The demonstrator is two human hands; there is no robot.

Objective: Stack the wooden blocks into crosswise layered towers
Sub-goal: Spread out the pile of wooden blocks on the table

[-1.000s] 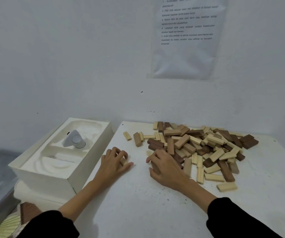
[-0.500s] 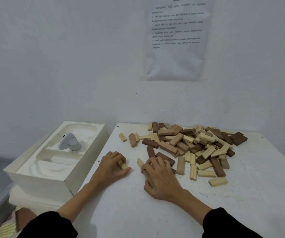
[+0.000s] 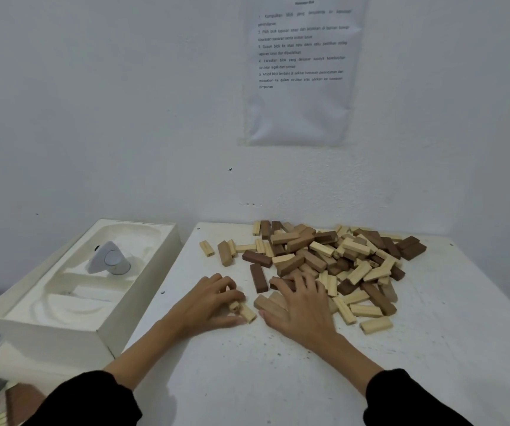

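White desk against the wall, open white box just off its left edge. The pile of wooden blocks, light and dark mixed, lies loose on the far half of the desk, nothing stacked yet. Right hand is spread flat over the pile's near-left corner, covering some tan blocks. Left hand is curled round a couple of pale blocks right beside it.
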